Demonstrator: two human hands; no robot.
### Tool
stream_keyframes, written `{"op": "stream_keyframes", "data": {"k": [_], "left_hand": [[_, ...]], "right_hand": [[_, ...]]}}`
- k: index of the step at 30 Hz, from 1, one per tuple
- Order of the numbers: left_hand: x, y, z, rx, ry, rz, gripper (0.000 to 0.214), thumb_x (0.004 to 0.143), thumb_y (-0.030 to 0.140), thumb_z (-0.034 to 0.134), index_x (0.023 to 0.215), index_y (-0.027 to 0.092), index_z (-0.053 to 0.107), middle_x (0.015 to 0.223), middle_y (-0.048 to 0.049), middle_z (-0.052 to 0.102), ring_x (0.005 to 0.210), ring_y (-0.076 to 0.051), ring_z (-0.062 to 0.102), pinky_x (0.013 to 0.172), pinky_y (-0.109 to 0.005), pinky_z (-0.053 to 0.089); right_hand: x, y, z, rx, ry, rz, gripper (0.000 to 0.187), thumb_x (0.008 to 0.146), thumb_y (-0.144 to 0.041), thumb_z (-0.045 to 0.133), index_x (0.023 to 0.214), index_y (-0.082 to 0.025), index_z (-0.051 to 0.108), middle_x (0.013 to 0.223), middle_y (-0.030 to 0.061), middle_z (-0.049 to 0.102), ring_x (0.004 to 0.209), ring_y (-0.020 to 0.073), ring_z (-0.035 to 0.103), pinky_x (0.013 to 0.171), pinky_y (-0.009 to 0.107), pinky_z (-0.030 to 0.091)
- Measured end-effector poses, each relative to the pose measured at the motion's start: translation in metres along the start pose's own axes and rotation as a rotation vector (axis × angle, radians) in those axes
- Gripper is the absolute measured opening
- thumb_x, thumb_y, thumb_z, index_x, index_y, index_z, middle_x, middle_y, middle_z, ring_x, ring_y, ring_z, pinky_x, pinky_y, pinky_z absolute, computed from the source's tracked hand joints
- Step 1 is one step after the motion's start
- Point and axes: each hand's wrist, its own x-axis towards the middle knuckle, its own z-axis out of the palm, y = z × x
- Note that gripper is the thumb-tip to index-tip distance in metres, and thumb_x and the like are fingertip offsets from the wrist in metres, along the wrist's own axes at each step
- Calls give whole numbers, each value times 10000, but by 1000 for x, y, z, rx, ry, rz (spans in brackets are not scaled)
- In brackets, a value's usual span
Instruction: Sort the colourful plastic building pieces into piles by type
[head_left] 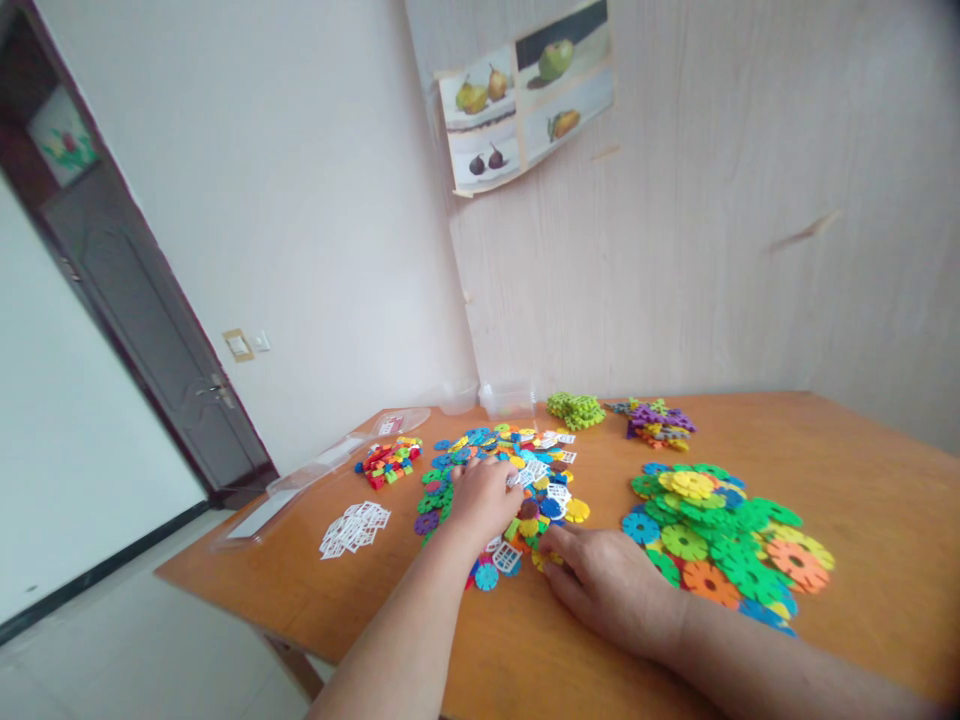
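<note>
My left hand [484,497] rests on the middle heap of mixed plastic snowflake pieces [510,470]. Its fingers curl down into the pieces; what they hold, if anything, is hidden. My right hand [607,585] lies palm down on the wooden table [862,500], fingers stretched toward the near edge of that heap, tips touching small yellow and white pieces. A pile of large flower-shaped discs [720,535], mostly green with orange, yellow and blue, lies just right of my right hand.
Small white window-like pieces [354,527] lie at the left. A red-and-yellow small-piece pile [388,460], a green stack [575,408] and a purple-yellow pile [658,422] sit farther back. Clear plastic containers [506,395] and a lid [300,490] are near the wall and left edge.
</note>
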Motion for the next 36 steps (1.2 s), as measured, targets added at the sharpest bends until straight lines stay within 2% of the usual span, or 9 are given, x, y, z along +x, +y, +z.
{"op": "stream_keyframes", "data": {"k": [7, 13, 21, 24, 27, 32, 36], "left_hand": [[-5, -2, -3, -23, 22, -2, 192, 862, 267, 550, 912, 280, 735, 1049, -46, 731, 1076, -253, 586, 961, -383, 371], [-7, -8, -7, -50, 102, 8, 261, 944, 299, 466, 942, 277, 726, 1021, -47, 736, 1056, -242, 607, 959, -378, 370], [-9, -27, -19, -167, 214, -75, 204, 927, 266, 511, 951, 257, 714, 1026, -29, 741, 1027, -204, 642, 915, -318, 432], [-13, -48, -24, -240, 223, -192, 197, 897, 250, 550, 1017, 259, 706, 1045, -18, 750, 1014, -192, 660, 897, -304, 457], [-21, -80, -31, -298, 212, -319, 204, 886, 245, 556, 1033, 250, 697, 1002, -10, 760, 960, -174, 683, 874, -287, 474], [-40, -142, -44, -244, 233, -592, 187, 831, 274, 629, 1002, 254, 701, 974, -4, 764, 925, -180, 694, 801, -268, 491], [-58, -179, -51, -191, 297, -721, 197, 840, 307, 599, 999, 264, 707, 944, -1, 767, 860, -189, 698, 752, -280, 490]], "right_hand": [[1, 0, 0, -3, 3, -6, 155, 948, -282, 447, 950, -242, 597, 865, 18, 734, 757, 175, 692, 605, 256, 343], [0, 1, -1, -9, 9, -19, 164, 950, -277, 442, 963, -242, 602, 884, 16, 729, 765, 175, 691, 614, 256, 354], [-1, 0, -4, 25, -19, -3, 192, 957, -289, 440, 998, -242, 622, 888, 28, 733, 782, 178, 691, 628, 256, 377], [-1, 0, -4, 49, -28, -1, 198, 957, -285, 445, 1018, -239, 628, 918, 41, 740, 834, 188, 698, 664, 256, 400], [-2, 1, -3, 55, -33, -2, 207, 962, -291, 438, 1031, -241, 626, 924, 44, 741, 840, 194, 701, 678, 262, 410], [-2, 1, -3, 52, -54, -7, 202, 962, -294, 426, 1016, -246, 615, 922, 36, 733, 823, 201, 704, 664, 270, 410], [-2, 2, -2, 42, -51, -15, 196, 954, -274, 427, 1024, -247, 608, 904, 34, 731, 807, 206, 704, 644, 276, 400]]}}
